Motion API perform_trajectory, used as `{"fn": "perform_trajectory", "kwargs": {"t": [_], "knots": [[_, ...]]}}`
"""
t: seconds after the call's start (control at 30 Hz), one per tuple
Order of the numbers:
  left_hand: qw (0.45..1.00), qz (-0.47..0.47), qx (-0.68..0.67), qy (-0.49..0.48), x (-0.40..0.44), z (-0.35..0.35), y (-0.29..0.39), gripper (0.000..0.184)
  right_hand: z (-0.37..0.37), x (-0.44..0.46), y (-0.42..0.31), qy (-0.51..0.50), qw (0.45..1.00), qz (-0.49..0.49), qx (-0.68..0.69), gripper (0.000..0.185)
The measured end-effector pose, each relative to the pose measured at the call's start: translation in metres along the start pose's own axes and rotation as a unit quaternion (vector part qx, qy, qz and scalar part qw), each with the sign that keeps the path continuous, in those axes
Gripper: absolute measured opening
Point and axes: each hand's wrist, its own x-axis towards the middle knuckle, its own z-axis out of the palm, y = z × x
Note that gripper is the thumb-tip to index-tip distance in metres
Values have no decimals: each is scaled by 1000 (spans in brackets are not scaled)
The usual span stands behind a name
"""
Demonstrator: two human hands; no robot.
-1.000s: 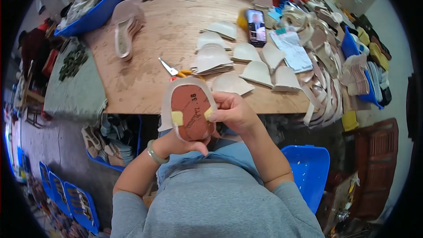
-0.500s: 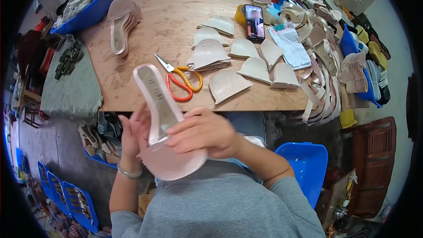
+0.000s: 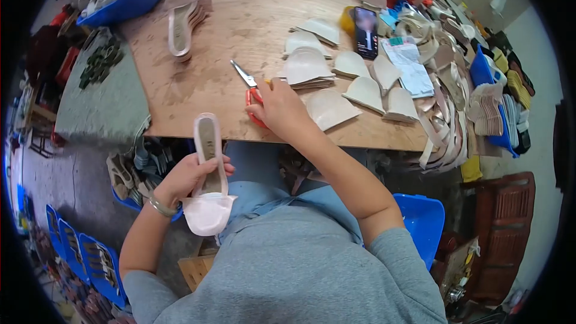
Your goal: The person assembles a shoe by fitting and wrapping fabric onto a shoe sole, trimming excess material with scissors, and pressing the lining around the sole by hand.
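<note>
My left hand (image 3: 195, 174) is closed around the middle of a pale pink slipper sole (image 3: 208, 138) with a wide upper piece (image 3: 209, 213) at its lower end. It is held off the table's front edge, over my lap. My right hand (image 3: 282, 108) is on the handles of a pair of scissors (image 3: 245, 75), with thumb and fingers closed about them. The blades point up and left on the tabletop; a red handle loop shows beside the thumb, and most of the other loop is hidden.
Stacks of pale upper pieces (image 3: 309, 66) lie right of the scissors, near a phone (image 3: 366, 33) and a paper sheet (image 3: 408, 66). Strips (image 3: 444, 114) hang over the right edge. A stack of slipper soles (image 3: 180, 30) lies back left. A blue bin (image 3: 423, 222) stands below right.
My right hand has left the slipper sole and reached forward to the scissors. My left hand now holds the sole alone, lower and farther left. The view has shifted slightly.
</note>
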Motion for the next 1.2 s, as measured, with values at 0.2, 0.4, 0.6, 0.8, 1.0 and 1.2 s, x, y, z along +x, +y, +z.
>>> {"fn": "perform_trajectory", "kwargs": {"t": [0.2, 0.4, 0.6, 0.8, 1.0, 1.2], "knots": [[983, -51, 169, -44, 11, -11, 1, 27, 3, 9, 3, -77, 988, 79, -110, 39], [992, -68, 105, 14, 12, 13, -5, 20, -12, 5, -21, -181, 965, 158, -110, 41], [992, -20, 118, 23, 9, 32, -6, 16, -33, -11, -17, -245, 953, 162, -79, 48], [991, -13, 131, -1, 28, 39, 4, 17, -41, -29, 20, -100, 969, 104, 200, 55], [989, -52, 140, 1, 39, 35, 5, 15, -34, -36, 23, 45, 780, 78, 619, 68], [974, -51, 222, -21, 50, 31, 10, 25, -27, -30, 16, 6, 578, 144, 804, 57]]}}
